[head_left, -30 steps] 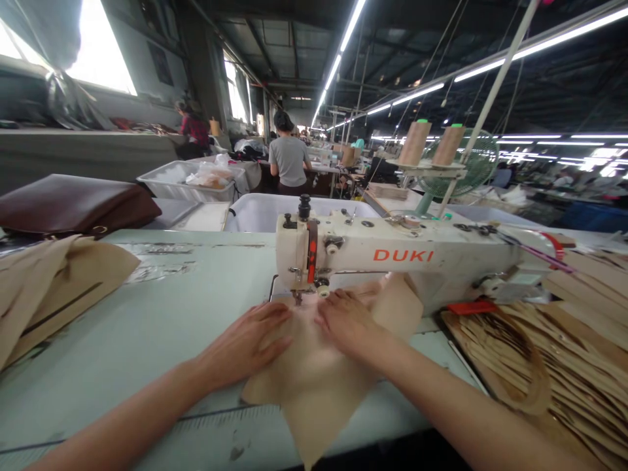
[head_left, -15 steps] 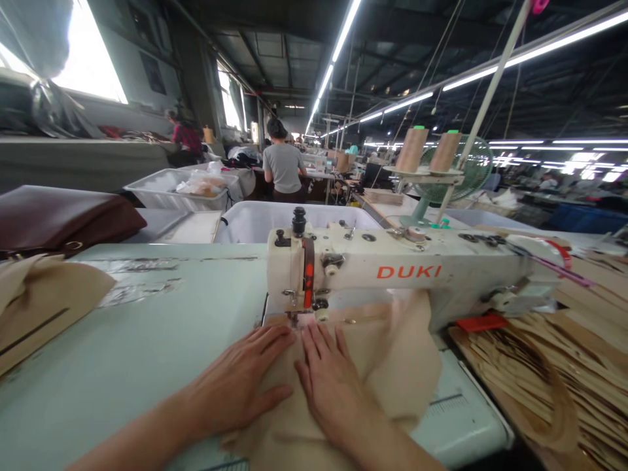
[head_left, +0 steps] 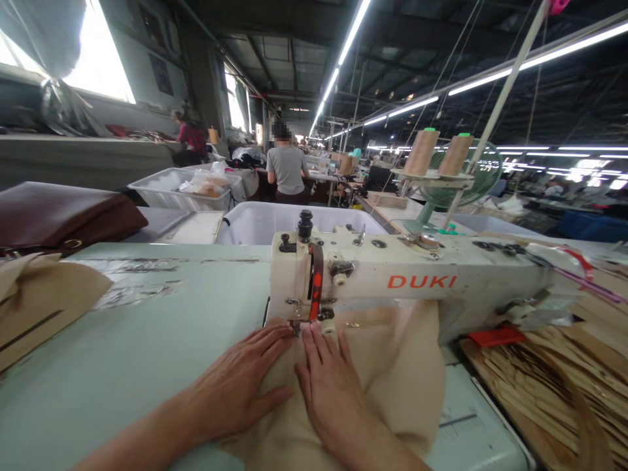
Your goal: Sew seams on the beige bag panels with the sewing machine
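Note:
A piece of beige fabric (head_left: 392, 373) lies on the sewing machine bed, its far part under the machine's arm. My left hand (head_left: 240, 376) rests on the fabric's left side with fingers stretched toward the needle area. Just right of it, my right hand (head_left: 333, 386) lies flat on the same fabric, fingertips close to the presser foot (head_left: 295, 327). Both hands are open and press on the cloth without gripping it. The white sewing machine (head_left: 363, 275), lettered in orange, stands directly beyond my fingers. My fingertips partly hide the stitching spot.
On the left lie another beige piece (head_left: 49, 301) and a dark brown leather-like item (head_left: 63, 219). Beige strips (head_left: 544, 392) fill a board on the right. A white bin (head_left: 245, 219) stands behind the machine, with thread cones (head_left: 422, 152) at right. A person (head_left: 287, 167) works farther ahead.
The camera view has shifted slightly, so the machine appears a little farther right and lower. Both hands keep nearly the same flat pose on the fabric.

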{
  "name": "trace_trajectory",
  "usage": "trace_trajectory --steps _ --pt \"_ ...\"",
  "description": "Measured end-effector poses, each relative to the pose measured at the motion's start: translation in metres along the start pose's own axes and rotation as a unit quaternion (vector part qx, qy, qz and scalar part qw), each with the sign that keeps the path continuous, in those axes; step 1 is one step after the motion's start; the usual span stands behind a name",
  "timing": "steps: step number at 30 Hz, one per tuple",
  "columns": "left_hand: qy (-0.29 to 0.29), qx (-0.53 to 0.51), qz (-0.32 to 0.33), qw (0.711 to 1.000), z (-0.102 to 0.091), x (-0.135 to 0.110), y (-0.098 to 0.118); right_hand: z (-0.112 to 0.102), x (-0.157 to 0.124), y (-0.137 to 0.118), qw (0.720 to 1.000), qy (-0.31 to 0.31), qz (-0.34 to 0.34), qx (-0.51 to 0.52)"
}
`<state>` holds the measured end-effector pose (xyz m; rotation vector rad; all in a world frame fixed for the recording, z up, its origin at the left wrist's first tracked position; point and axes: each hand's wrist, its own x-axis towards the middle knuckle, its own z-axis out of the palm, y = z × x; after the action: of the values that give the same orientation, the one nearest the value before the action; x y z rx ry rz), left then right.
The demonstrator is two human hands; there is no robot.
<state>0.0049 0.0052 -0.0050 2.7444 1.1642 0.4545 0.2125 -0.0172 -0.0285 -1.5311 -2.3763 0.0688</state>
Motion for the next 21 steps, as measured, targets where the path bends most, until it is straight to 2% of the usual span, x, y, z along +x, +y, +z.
trace_trajectory --steps 5,10,16,21 --pt "-0.003 0.000 0.003 1.000 -0.002 0.001 0.002 -0.005 0.002 -0.002 0.999 -0.029 0.004 0.013" --pt "0.028 -0.001 0.020 0.999 0.002 -0.001 0.000 -0.011 0.002 -0.003 0.999 -0.033 0.012 0.023" --pt "0.091 0.058 0.054 0.993 0.014 -0.005 -0.010 -0.006 -0.005 -0.003 0.999 0.006 0.011 0.037" --pt "0.105 0.083 0.064 0.989 0.014 -0.004 -0.007 -0.007 -0.004 -0.003 0.999 0.022 0.011 0.022"
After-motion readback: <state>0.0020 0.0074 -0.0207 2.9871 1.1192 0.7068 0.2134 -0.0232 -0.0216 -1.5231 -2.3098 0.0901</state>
